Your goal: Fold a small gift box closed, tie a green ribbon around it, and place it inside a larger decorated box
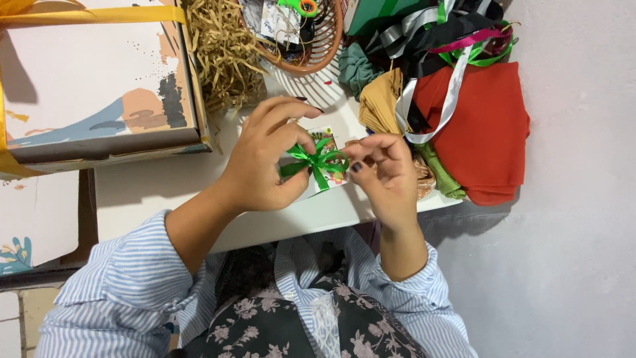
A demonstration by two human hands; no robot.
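Note:
A small flat packet (326, 137) with a printed pattern lies on the white table (159, 189), tied with a green ribbon (317, 161) in a bow. My left hand (262, 159) rests over the packet's left side and pinches the left loop of the bow between thumb and fingers. My right hand (386, 174) pinches the right loop of the green ribbon with its fingertips. Both sleeves are blue-and-white striped.
A large printed gift box (93, 86) with a yellow ribbon stands at the left, shredded paper filling (222, 53) beside it. A wicker basket (317, 40) sits at the back. Folded cloths, red (487, 126) and mustard (381, 99), and loose ribbons lie at the right.

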